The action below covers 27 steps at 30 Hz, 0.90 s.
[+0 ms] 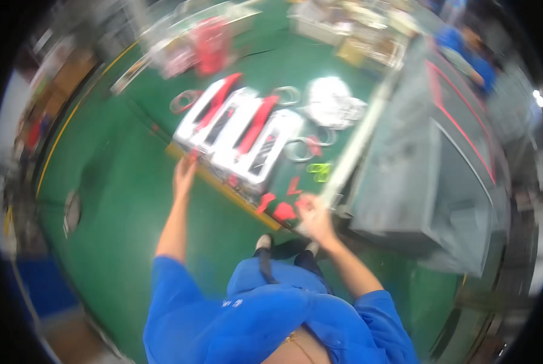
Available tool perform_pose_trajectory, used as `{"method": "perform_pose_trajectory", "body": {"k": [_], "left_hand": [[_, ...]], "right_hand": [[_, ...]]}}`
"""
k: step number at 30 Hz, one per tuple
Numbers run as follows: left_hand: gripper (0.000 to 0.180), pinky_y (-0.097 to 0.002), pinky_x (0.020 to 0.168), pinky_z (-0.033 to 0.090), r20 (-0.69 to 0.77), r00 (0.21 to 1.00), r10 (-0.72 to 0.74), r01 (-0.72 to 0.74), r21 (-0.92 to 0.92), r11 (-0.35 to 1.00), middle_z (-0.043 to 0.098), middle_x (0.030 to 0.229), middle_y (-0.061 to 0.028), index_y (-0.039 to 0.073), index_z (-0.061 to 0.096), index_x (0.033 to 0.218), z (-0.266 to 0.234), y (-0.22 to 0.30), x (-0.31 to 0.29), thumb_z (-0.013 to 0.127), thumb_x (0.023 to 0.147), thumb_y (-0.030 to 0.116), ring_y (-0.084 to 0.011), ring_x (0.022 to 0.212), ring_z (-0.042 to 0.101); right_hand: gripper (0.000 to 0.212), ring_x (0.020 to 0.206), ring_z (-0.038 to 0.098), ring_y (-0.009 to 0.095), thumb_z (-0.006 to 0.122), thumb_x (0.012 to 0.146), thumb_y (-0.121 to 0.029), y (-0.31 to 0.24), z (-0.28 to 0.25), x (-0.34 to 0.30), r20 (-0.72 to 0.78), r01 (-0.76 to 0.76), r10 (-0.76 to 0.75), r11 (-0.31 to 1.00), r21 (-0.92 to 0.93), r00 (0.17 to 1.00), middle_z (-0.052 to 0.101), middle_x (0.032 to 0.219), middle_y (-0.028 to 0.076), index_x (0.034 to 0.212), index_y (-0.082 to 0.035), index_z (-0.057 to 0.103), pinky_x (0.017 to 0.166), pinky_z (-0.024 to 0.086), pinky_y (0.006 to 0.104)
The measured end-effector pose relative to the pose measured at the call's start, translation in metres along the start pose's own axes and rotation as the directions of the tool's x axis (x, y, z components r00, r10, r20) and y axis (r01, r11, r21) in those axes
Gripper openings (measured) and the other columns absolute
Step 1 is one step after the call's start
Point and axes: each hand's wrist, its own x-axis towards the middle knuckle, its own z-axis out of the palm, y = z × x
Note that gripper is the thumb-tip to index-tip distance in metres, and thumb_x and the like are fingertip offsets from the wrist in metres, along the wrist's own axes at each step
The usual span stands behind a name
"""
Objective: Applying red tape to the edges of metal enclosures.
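Note:
Motion blurs the view. My left hand (pixel 185 173) is at the near left corner of several white panels with dark strips (pixel 262 151), which lie side by side on the green work table (pixel 259 70). A spot of red shows at its fingertips; whether the fingers grip it is too smeared to tell. Over the table's near right edge, my right hand (pixel 315 217) has its fingers curled together, with a bit of red beside them. Close to it lie small red pieces (pixel 284 211). Two long red parts (pixel 258 125) rest on the panels.
Pale coiled cables (pixel 298 149), a yellow-green loop (pixel 320 171) and a white plastic-wrapped bundle (pixel 332 100) lie right of the panels. A large grey cabinet (pixel 392 182) stands along the right side. Beyond it is another person in blue (pixel 465 51). Red wrapped goods (pixel 211 45) stand farther back.

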Motion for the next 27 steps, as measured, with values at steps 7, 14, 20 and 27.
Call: {"method": "perform_pose_trajectory", "body": {"k": [7,14,20,27], "left_hand": [[0.033,-0.0255,0.076,0.044,0.078,0.997,-0.013,0.013,0.000,1.000,0.059,0.096,-0.0095,-0.004,0.058,0.107,-0.024,-0.042,0.027,0.061,0.085,0.021,-0.0140,0.085,0.055],[0.023,-0.0205,0.039,0.031,0.056,0.991,-0.121,0.126,-0.078,0.989,0.042,0.054,0.0042,0.007,0.053,0.067,-0.040,-0.014,-0.037,0.063,0.083,0.020,-0.0042,0.044,0.036],[0.012,-0.0212,0.038,0.037,0.495,0.832,-0.251,0.145,0.242,0.959,0.052,0.058,0.0005,0.001,0.062,0.076,0.022,0.067,-0.192,0.065,0.080,0.013,-0.0055,0.045,0.045],[0.010,-0.0213,0.044,0.038,0.852,0.522,0.035,-0.188,0.076,0.979,0.054,0.065,-0.0024,-0.001,0.061,0.079,0.132,0.146,-0.305,0.066,0.079,0.007,-0.0065,0.052,0.050]], "right_hand": [[0.021,0.080,0.061,0.014,0.057,0.083,-0.014,0.062,-0.028,-0.142,-0.232,-0.425,0.443,0.896,0.126,0.866,0.065,0.089,0.008,0.099,-0.002,0.061,0.074,0.048,0.0264],[0.023,0.084,0.063,0.017,0.056,0.083,-0.015,0.069,-0.005,-0.171,-0.158,-0.522,0.554,0.828,0.205,0.817,0.066,0.091,0.010,0.101,-0.003,0.061,0.076,0.048,0.0280],[0.031,0.093,0.057,0.028,0.059,0.077,-0.018,0.010,-0.022,-0.121,-0.061,0.157,-0.162,0.984,-0.088,0.985,0.058,0.102,0.012,0.105,-0.006,0.056,0.080,0.046,0.0347],[0.021,0.084,0.054,0.028,0.060,0.078,-0.025,-0.006,-0.082,-0.159,0.257,0.322,-0.268,0.926,-0.196,0.928,0.060,0.085,0.008,0.089,-0.008,0.060,0.078,0.041,0.0376]]}}
